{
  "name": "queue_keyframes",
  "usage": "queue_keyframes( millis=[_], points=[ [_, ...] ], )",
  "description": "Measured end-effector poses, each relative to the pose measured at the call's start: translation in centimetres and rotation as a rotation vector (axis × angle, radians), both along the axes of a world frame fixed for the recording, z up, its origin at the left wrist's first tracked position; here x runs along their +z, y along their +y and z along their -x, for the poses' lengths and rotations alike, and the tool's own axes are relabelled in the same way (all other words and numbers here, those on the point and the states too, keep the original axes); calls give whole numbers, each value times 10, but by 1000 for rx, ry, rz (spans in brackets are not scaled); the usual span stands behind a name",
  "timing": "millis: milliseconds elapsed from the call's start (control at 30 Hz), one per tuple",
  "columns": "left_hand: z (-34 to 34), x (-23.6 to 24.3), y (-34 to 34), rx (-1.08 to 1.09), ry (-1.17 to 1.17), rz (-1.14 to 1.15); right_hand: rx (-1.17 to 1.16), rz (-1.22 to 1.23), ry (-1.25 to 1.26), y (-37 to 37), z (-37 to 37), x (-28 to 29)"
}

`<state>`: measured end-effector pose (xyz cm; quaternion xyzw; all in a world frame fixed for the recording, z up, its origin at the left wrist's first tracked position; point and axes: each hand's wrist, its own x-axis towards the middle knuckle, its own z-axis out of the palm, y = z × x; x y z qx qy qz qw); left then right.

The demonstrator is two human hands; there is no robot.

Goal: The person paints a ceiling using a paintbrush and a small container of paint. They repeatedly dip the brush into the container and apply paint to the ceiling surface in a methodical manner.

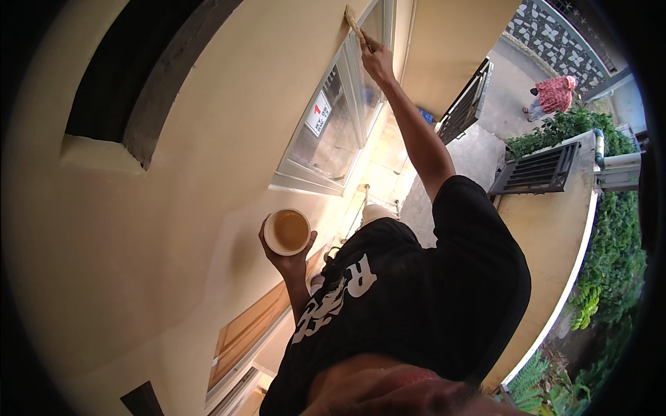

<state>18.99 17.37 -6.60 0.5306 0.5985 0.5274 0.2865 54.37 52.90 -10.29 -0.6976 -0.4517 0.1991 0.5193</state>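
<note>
My left hand (283, 261) is wrapped round a pale round cup (268, 240), and tan paint (289, 231) shows inside it. The cup is held close to the cream wall (173, 229), apart from it as far as I can tell. My right arm is stretched far out, and my right hand (377, 62) grips the handle of a paintbrush (354, 23). The bristles are at the wall beside the upper corner of a white-framed window (326, 128); whether they press on it is too small to tell.
A dark recess (125, 69) with a rough edge opens in the wall at upper left. A wooden panel (250, 326) lies low along the wall. Dark metal gates (465, 104), a low wall (555, 236) and greenery (610, 256) are to the right. A person in pink (553, 95) is in the yard.
</note>
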Motion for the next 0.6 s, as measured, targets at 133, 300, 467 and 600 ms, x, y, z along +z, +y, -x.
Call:
queue_keyframes(
  millis=[133, 300, 467, 600],
  points=[
    [1, -11, 0, -1, 70, -46, 174, -94, -69, -37, 30, -39],
    [-7, -21, 2, -20, 37, -24, 237, 36, 71, -50, -44, -13],
    [-13, -7, 8, -87, -10, 29, 27, -6, 187, 40, -85, 9],
    [-7, -5, 13, -103, 133, -18, -34, -71, 148, 66, -41, -20]
  ],
)
